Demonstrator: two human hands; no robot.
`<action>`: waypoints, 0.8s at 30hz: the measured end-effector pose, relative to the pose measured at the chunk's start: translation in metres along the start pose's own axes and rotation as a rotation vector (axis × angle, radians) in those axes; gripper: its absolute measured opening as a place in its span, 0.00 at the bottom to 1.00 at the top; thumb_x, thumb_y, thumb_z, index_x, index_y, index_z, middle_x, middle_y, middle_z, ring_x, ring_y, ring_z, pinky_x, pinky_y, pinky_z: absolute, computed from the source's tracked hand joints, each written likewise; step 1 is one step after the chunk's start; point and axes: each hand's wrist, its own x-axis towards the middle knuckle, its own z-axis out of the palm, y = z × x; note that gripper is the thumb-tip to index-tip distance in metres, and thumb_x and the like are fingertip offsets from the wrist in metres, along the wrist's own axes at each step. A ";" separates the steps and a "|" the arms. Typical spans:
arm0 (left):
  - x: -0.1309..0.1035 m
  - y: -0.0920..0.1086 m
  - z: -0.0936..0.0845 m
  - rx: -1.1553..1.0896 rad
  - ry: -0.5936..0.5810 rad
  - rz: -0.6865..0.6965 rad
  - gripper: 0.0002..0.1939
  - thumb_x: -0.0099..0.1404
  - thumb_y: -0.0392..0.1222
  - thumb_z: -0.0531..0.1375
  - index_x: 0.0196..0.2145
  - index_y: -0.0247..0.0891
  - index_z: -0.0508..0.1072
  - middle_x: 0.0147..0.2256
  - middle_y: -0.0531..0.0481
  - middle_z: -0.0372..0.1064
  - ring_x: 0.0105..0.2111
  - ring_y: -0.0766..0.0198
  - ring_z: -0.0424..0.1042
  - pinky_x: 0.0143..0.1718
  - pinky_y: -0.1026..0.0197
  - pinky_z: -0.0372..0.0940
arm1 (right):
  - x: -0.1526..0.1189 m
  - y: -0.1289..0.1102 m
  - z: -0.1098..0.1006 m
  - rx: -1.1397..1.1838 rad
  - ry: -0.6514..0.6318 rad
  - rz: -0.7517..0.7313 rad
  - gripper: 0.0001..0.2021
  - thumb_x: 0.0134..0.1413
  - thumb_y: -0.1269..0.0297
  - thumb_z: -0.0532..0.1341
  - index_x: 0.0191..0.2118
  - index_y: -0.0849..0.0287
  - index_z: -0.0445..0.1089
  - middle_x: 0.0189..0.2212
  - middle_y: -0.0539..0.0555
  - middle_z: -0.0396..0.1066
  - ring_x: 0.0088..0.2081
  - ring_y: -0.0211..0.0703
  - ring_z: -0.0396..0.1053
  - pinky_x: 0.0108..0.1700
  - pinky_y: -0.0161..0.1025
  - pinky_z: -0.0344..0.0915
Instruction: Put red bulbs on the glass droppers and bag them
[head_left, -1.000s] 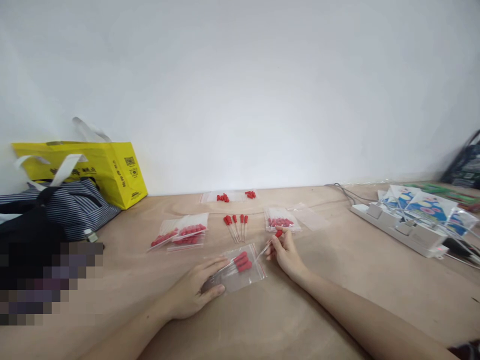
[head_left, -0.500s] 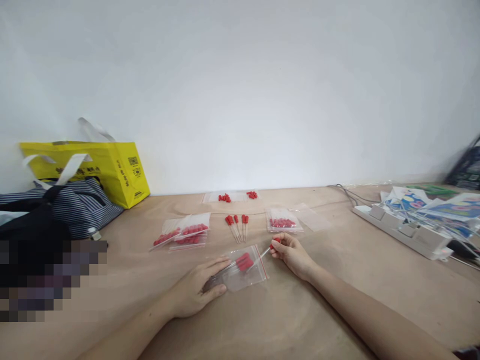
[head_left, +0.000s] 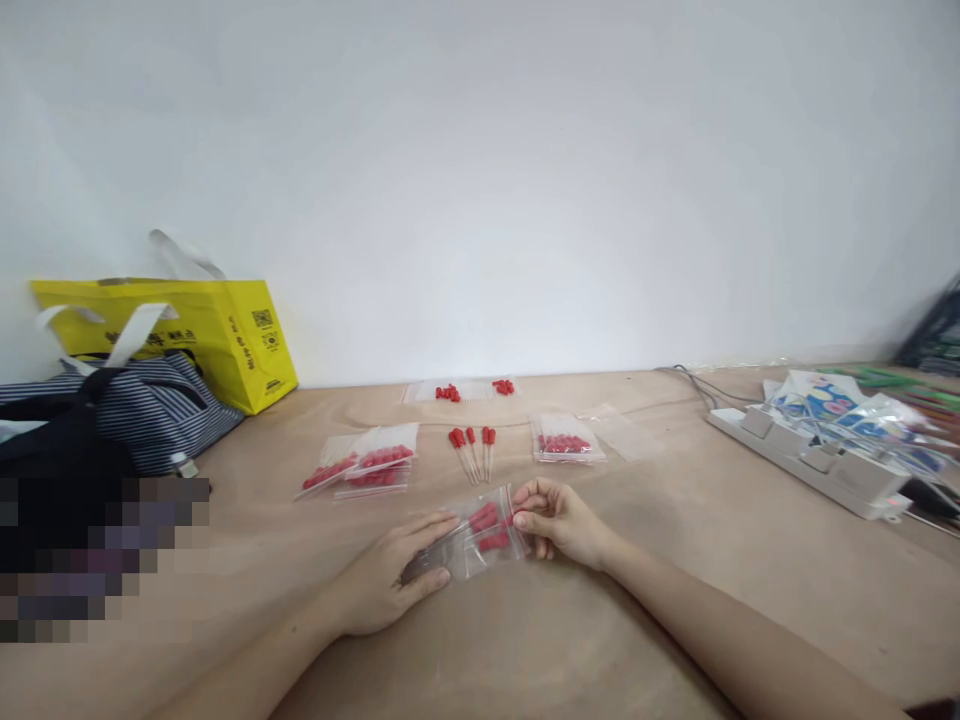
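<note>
A clear zip bag (head_left: pixel 491 535) with red-capped droppers in it lies at the front centre. My left hand (head_left: pixel 401 575) grips its left end between thumb and fingers. At the bag's right edge, by the red zip line, my right hand (head_left: pixel 559 522) has its fingers pinched, with a bit of red showing at the fingertips; the rest of what it holds is hidden. Several loose red-capped droppers (head_left: pixel 472 455) lie just behind the bag. Filled bags (head_left: pixel 382 460) rest to the left, and another filled bag (head_left: pixel 562 440) to the right.
Farther back is a flat bag with red caps (head_left: pixel 448 394). An unfilled clear bag (head_left: pixel 621 433) lies right of centre. A white power strip (head_left: pixel 810 462) with cables and printed packets stands right. On the left are a yellow bag (head_left: pixel 251 350) and a striped bag (head_left: pixel 161 405).
My right hand has moved left and down to the bag's mouth. The dropper it held outside the bag now lies mostly inside. My left hand has stayed on the bag.
</note>
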 end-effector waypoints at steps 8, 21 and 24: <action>0.001 0.000 0.000 -0.005 -0.001 -0.008 0.24 0.61 0.47 0.51 0.55 0.46 0.56 0.56 0.50 0.53 0.55 0.55 0.53 0.54 0.49 0.51 | 0.003 -0.001 0.007 -0.259 -0.002 -0.013 0.14 0.40 0.54 0.61 0.24 0.63 0.69 0.13 0.44 0.60 0.14 0.27 0.56 0.16 0.26 0.52; 0.001 0.002 -0.001 -0.002 -0.013 0.007 0.24 0.61 0.47 0.51 0.55 0.46 0.55 0.57 0.51 0.51 0.56 0.57 0.52 0.55 0.51 0.50 | 0.009 0.002 0.007 -0.373 0.023 -0.063 0.05 0.44 0.67 0.57 0.24 0.61 0.67 0.17 0.47 0.66 0.18 0.31 0.61 0.21 0.28 0.56; 0.001 0.000 0.000 -0.006 -0.010 0.028 0.24 0.61 0.47 0.51 0.55 0.47 0.55 0.57 0.51 0.52 0.56 0.57 0.52 0.55 0.51 0.50 | 0.022 -0.008 -0.013 -0.404 -0.024 0.133 0.03 0.43 0.70 0.57 0.26 0.62 0.68 0.17 0.46 0.67 0.14 0.29 0.59 0.16 0.27 0.55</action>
